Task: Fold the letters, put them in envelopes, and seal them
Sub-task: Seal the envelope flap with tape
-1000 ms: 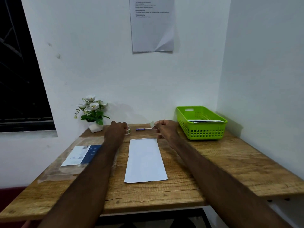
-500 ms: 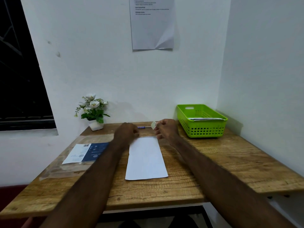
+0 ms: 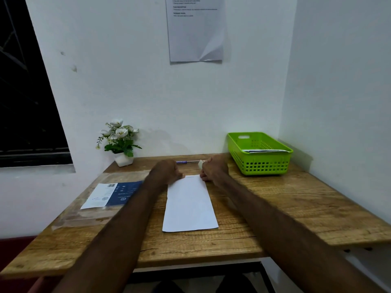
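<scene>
With the envelope (image 3: 189, 205) lying mid-table, its flap end at twelve o'clock, the left hand (image 3: 167, 171) curls on one corner and the right hand (image 3: 212, 167) pinches a tape piece (image 3: 200, 163), which may stick crooked.

Hardly any writing here can be read. The paper sheet (image 3: 195, 28) taped to the wall at the upper centre of the frame carries several lines of small print with two bolder headings, all too small and blurred to make out. The blue and white label (image 3: 112, 194) inside the clear plastic sleeve (image 3: 84, 214), at the left of the wooden table, shows a barcode, small round emblems and tiny white lettering, none legible. The white envelope (image 3: 189, 205) at centre bears one faint unreadable line near its far edge.
</scene>
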